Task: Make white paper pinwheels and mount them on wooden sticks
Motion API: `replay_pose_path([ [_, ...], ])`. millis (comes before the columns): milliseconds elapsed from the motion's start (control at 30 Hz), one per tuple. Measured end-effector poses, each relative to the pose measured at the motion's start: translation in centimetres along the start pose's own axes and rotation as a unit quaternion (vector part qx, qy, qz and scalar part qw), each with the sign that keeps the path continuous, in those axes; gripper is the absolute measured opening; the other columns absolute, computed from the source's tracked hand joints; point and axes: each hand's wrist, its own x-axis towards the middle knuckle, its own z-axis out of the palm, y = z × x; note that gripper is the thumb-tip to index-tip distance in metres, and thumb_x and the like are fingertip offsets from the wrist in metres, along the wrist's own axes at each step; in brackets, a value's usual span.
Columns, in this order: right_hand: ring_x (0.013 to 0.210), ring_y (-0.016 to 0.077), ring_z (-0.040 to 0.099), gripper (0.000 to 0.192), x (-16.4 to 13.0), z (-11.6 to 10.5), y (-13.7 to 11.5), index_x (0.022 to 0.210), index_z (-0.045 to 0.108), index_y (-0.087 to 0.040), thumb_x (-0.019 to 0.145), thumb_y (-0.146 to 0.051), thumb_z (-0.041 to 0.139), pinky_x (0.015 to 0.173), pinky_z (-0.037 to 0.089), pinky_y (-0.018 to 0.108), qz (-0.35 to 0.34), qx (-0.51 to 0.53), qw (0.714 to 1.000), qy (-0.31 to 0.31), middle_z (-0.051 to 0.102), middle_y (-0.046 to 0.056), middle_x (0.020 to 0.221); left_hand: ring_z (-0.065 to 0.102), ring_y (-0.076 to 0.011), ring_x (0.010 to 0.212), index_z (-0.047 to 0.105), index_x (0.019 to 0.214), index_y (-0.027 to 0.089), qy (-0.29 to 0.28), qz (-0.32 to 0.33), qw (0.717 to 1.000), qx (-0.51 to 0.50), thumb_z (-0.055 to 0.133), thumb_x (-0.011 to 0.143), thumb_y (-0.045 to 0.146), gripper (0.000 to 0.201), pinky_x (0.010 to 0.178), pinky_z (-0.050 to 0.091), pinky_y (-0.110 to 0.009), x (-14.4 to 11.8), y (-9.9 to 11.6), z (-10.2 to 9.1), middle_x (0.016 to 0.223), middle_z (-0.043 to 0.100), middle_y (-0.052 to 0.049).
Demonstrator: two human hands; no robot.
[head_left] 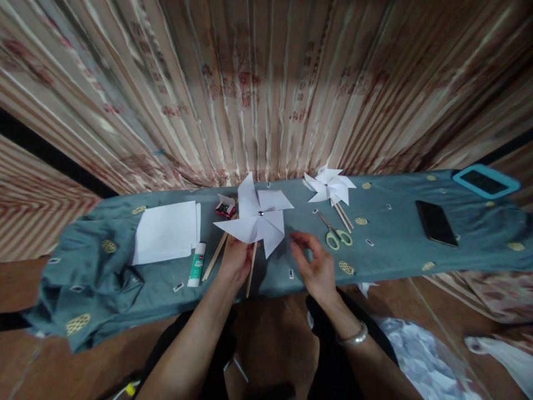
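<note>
The left hand (238,260) grips the white pinwheel (261,218) by its stick (251,273) above the cloth (400,233), and the right hand (315,265), parted and empty just beside, might crease a blade (273,240) by brushing it.

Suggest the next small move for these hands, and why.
Probably nudge the front pinwheel gently with the right hand to check that it spins: a shiny pin sits at its centre, the left hand grips its stick, and the right hand, holding nothing visible, is close beside it.
</note>
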Motion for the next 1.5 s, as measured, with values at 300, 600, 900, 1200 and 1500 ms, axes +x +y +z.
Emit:
replay_pose_path([
  [300, 0.064, 0.012, 0.058, 0.023, -3.3, 4.6, -1.5, 0.072, 0.065, -0.019, 0.083, -0.039, 0.063, 0.063, 0.046, 0.024, 0.053, 0.154, 0.951, -0.261, 0.064, -0.003, 0.066, 0.058, -0.0068, 0.054, 0.066, 0.074, 0.015, 0.005, -0.007, 0.999, -0.035, 0.089, 0.04, 0.017, 0.041, 0.057, 0.045, -0.018, -0.5, 0.4, 0.7, 0.058, 0.064, 0.005],
  [600, 0.064, 0.0114, 0.054, 0.022, -3.4, 3.8, -0.9, 0.072, 0.064, -0.019, 0.084, -0.037, 0.061, 0.063, 0.041, 0.024, 0.042, 0.158, 0.95, -0.266, 0.061, -0.004, 0.066, 0.061, -0.0096, 0.058, 0.068, 0.067, 0.015, -0.038, 0.006, 0.999, -0.023, 0.089, 0.042, 0.025, 0.034, 0.058, 0.047, -0.02, -1.8, 0.0, 0.7, 0.061, 0.068, 0.002],
  [900, 0.062, 0.012, 0.051, 0.027, -2.2, 1.9, 0.6, 0.072, 0.063, -0.018, 0.084, -0.043, 0.06, 0.062, 0.038, 0.025, 0.036, 0.118, 0.961, -0.248, 0.057, -0.003, 0.064, 0.064, -0.013, 0.072, 0.079, 0.079, 0.017, -0.071, 0.013, 0.988, 0.135, 0.088, 0.049, 0.03, 0.033, 0.075, 0.048, -0.025, -2.4, -1.3, -0.8, 0.077, 0.076, -0.004],
  [1200, 0.061, 0.0103, 0.051, 0.024, -2.0, 1.7, 0.5, 0.074, 0.065, -0.019, 0.086, -0.039, 0.06, 0.06, 0.035, 0.023, 0.014, 0.069, 0.961, -0.266, 0.06, -0.004, 0.065, 0.065, -0.0164, 0.074, 0.079, 0.072, 0.019, -0.057, 0.005, 0.975, 0.216, 0.089, 0.043, 0.033, 0.034, 0.079, 0.05, -0.029, -2.4, -1.3, -1.9, 0.077, 0.077, -0.006],
  [1500, 0.061, 0.0131, 0.057, 0.027, -0.5, -0.1, 1.1, 0.073, 0.069, -0.02, 0.08, -0.046, 0.067, 0.06, 0.042, 0.025, 0.005, 0.075, 0.981, -0.179, 0.067, -0.001, 0.065, 0.067, -0.0185, 0.074, 0.079, 0.074, 0.02, -0.047, 0.029, 0.971, 0.231, 0.09, 0.042, 0.035, 0.038, 0.081, 0.05, -0.033, -1.9, -1.4, -2.5, 0.078, 0.077, -0.007],
])
